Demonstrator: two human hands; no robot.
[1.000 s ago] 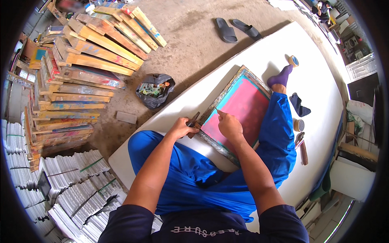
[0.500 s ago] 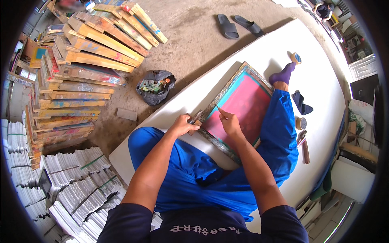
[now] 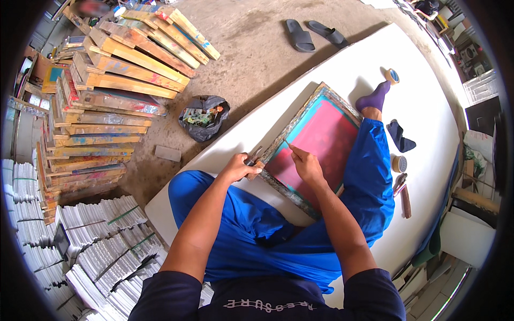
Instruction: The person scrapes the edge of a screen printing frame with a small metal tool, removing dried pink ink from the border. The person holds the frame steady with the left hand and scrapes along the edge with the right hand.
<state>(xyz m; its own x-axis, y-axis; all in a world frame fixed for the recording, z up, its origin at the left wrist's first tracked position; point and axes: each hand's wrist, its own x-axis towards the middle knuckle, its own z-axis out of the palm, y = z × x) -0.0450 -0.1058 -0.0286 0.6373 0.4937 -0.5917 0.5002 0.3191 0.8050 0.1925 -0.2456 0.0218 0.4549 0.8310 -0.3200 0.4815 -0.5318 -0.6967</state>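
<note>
As the left hand [image 3: 239,168] turns its dark tool [image 3: 250,162] a little, the right hand [image 3: 307,167] stays at one spot on the screen [image 3: 331,139].

Left fingers are curled round the tool, just beside the screen's near left corner, and less of the tool's brown bit shows than half a second ago. The right fingers are bunched, pointing at the screen's left edge; I cannot tell if they pinch something thin. The screen lies on the white board [image 3: 423,101] beside the right leg [image 3: 367,160], hardly moved, so the work seems still at that edge.
</note>
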